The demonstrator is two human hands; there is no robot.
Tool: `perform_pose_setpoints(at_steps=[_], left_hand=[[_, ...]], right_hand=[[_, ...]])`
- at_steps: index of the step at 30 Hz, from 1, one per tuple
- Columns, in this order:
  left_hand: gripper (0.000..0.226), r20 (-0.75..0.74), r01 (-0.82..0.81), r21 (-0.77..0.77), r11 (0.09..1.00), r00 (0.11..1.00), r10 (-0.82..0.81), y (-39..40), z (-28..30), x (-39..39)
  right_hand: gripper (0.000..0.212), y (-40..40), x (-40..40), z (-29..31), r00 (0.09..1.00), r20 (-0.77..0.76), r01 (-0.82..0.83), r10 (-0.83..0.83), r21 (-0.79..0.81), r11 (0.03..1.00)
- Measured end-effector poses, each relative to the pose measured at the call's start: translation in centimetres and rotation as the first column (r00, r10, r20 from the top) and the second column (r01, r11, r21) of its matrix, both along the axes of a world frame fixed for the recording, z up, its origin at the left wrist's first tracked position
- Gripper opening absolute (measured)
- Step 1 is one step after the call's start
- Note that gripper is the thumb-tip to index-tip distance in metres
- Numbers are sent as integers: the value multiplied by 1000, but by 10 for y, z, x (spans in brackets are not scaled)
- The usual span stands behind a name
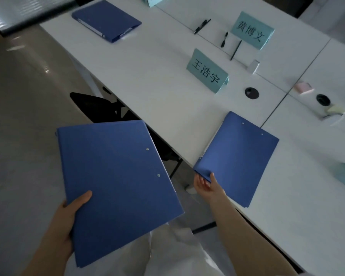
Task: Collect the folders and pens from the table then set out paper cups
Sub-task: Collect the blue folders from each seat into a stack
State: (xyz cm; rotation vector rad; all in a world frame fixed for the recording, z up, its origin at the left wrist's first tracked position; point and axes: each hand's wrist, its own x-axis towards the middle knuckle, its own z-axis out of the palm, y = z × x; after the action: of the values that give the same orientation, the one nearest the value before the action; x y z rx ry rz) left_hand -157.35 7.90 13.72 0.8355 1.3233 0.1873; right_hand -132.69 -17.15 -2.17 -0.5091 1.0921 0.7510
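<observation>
My left hand [68, 218] grips a blue folder [116, 180] by its lower left edge and holds it off the table, over the floor. My right hand [206, 185] pinches the near corner of a second blue folder [239, 156], which lies on the white table [153, 76] at its front edge. A third blue folder [106, 19] lies farther along the table at the upper left. Three black pens [202, 26] [224, 39] [235, 50] lie near the table's middle seam. No paper cups are in view.
Two teal name cards [207, 71] [252, 29] stand on the table, a third [152, 0] at the top edge. Two round cable holes [251, 93] [323, 100], a small silver object [254, 65] and sticky notes [303, 87] lie to the right. A black chair [96, 106] sits under the table edge.
</observation>
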Motion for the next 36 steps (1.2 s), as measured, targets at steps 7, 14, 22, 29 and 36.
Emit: perform_pose_setpoints(at_steps=[7, 14, 22, 29, 36], left_hand=[[24, 28, 7, 12, 1000, 1000, -7, 12, -1, 11], [30, 86, -9, 36, 999, 996, 6, 18, 0, 20], [29, 139, -103, 54, 993, 986, 95, 26, 9, 26], [44, 153, -189, 88, 978, 973, 174, 48, 13, 19], [56, 192, -328, 128, 936, 934, 301, 87, 19, 3]], right_hand=[[25, 6, -4, 29, 997, 81, 13, -6, -88, 996], [12, 14, -5, 88, 942, 335, -4, -9, 38, 999], [13, 64, -26, 153, 807, 550, -305, 216, 74, 950], [66, 115, -56, 168, 632, 647, -634, 427, 114, 765], [18, 171, -93, 184, 224, 628, -837, 745, -267, 477]])
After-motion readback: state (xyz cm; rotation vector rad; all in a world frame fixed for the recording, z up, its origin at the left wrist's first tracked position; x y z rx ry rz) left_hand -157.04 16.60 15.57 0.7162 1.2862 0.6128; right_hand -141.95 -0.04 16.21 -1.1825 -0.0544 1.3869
